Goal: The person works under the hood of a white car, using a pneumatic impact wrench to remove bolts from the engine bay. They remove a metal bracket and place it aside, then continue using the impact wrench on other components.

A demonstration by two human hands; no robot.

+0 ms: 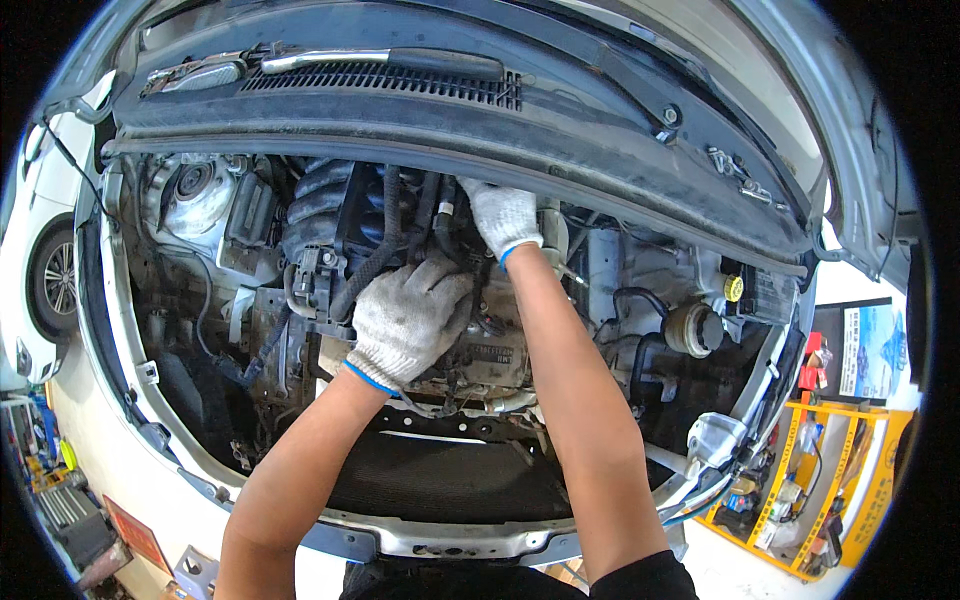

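Both my hands wear off-white knitted gloves with blue cuffs and work inside an open car engine bay. My left hand (410,318) lies over the middle of the engine, beside a black corrugated hose (375,262). Its fingers curl down among the hoses, and whatever they grip is hidden. Farther back, my right hand (505,217) reaches under the front edge of the black cowl panel (440,135). The fingers of that hand are out of sight behind the edge. Left of the hands sits the black ribbed intake manifold (318,205).
On the cowl lie a long chrome tool with a black grip (445,64) and small metal parts (740,177). A black-capped reservoir (690,328) stands at the right of the bay. Outside are a yellow rack (790,480) and a white car (45,230).
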